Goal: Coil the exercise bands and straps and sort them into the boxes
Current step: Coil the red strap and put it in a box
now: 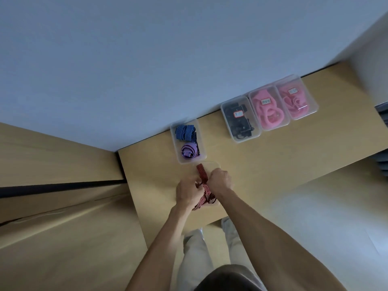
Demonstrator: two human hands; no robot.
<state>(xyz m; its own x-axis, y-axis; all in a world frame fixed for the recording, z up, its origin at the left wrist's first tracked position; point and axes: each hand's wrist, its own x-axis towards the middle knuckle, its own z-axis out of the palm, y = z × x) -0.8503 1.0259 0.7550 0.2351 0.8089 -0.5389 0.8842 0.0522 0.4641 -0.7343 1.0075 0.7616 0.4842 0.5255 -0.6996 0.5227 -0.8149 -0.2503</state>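
Observation:
A red striped strap runs from the table up between my hands and hangs in loops below them. My left hand and my right hand both grip it, close together, above a clear lid lying flat on the table. Just beyond stands an open clear box holding a blue striped strap and a coiled purple band.
Three closed clear boxes line the wall at the back right: one with black straps, two with pink bands. The wooden table ends near my legs. A lower wooden surface lies to the left.

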